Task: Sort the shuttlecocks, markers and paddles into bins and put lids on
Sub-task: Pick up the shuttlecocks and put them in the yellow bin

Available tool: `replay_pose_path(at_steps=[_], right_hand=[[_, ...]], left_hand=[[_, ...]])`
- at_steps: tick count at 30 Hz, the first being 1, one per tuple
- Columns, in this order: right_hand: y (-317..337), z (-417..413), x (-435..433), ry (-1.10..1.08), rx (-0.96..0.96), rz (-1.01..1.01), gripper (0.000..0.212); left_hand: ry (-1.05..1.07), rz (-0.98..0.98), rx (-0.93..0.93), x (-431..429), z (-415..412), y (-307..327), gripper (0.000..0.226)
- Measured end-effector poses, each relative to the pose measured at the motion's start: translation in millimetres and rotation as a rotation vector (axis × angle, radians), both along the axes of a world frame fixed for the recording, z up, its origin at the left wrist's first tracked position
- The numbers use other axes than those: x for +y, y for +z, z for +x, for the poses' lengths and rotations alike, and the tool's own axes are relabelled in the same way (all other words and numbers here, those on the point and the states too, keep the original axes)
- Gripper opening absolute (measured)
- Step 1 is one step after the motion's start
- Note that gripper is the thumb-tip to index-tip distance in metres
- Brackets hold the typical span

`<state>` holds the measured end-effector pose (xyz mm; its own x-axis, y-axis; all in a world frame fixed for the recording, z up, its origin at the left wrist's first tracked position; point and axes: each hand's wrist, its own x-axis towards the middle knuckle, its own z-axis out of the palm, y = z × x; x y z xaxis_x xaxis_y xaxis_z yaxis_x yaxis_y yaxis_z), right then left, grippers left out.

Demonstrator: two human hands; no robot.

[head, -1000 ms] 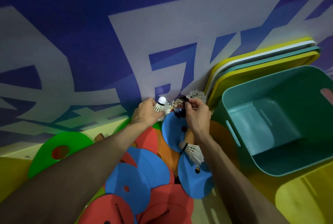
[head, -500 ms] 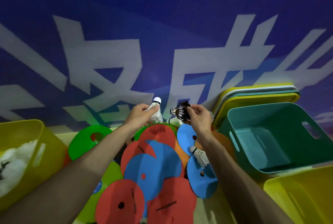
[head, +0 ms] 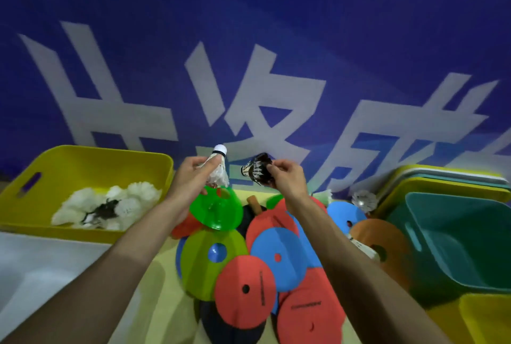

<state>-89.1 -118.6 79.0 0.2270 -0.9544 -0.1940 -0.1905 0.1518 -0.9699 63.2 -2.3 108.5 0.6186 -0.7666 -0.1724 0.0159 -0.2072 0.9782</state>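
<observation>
My left hand (head: pixel 190 177) grips a white shuttlecock (head: pixel 218 166), cork end up, and a green disc marker (head: pixel 218 211) hangs below the same hand. My right hand (head: pixel 287 177) pinches a black-feathered shuttlecock (head: pixel 255 168). Both hands are raised above a pile of disc markers (head: pixel 279 252) in red, blue, green and orange. At the left stands a yellow bin (head: pixel 83 158) holding several white shuttlecocks (head: pixel 110 208). A paddle handle (head: pixel 253 202) sticks out of the pile. Two more white shuttlecocks (head: pixel 365 200) lie at the pile's right side.
An empty teal bin (head: pixel 456 233) stands at the right, with a stack of lids (head: pixel 442 180) leaning behind it. Another yellow bin (head: pixel 486 318) shows at the lower right corner. A blue banner wall with white characters (head: pixel 249 81) closes off the back.
The view has swung left, bringing the yellow shuttlecock bin into sight. Both hands rose and shifted left with their shuttlecocks, and the green marker now hangs from my left hand.
</observation>
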Motion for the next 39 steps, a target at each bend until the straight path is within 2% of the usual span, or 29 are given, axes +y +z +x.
replay_pose_path(at_steps=[2, 4, 8, 13, 21, 32, 35, 39], right_hand=[[4.5, 31.6, 14.2, 0.062, -0.043, 0.013, 0.007], [6.6, 61.8, 27.1, 0.1, -0.058, 0.028, 0.012], [6.8, 118.0, 51.2, 0.192, -0.065, 0.066, 0.005], [8.4, 173.9, 82.3, 0.277, -0.194, 0.205, 0.011], [-16.9, 219.0, 88.2, 0.344, -0.123, 0.261, 0.01], [-16.7, 181.2, 70.9, 0.375, 0.013, 0.193, 0.009], [-7.8, 150.8, 61.6, 0.312, 0.03, 0.136, 0.015], [-0.7, 102.5, 50.9, 0.181, 0.019, 0.088, 0.008]], left_hand=[[0.076, -0.008, 0.041, 22.1, 24.4, 2.8, 0.011], [0.151, 0.0, 0.084, 39.3, 47.8, 4.9, 0.01], [0.265, -0.003, 0.128, 65.9, 92.8, 8.6, 0.031], [0.347, 0.003, 0.12, 84.9, 136.2, 3.9, 0.028], [0.516, 0.097, 0.09, 88.0, 189.2, -21.7, 0.036], [0.381, 0.119, -0.012, 71.6, 156.8, -32.8, 0.019], [0.269, 0.098, -0.069, 60.3, 124.1, -25.2, 0.018], [0.107, 0.088, -0.146, 36.2, 72.6, -16.4, 0.016]])
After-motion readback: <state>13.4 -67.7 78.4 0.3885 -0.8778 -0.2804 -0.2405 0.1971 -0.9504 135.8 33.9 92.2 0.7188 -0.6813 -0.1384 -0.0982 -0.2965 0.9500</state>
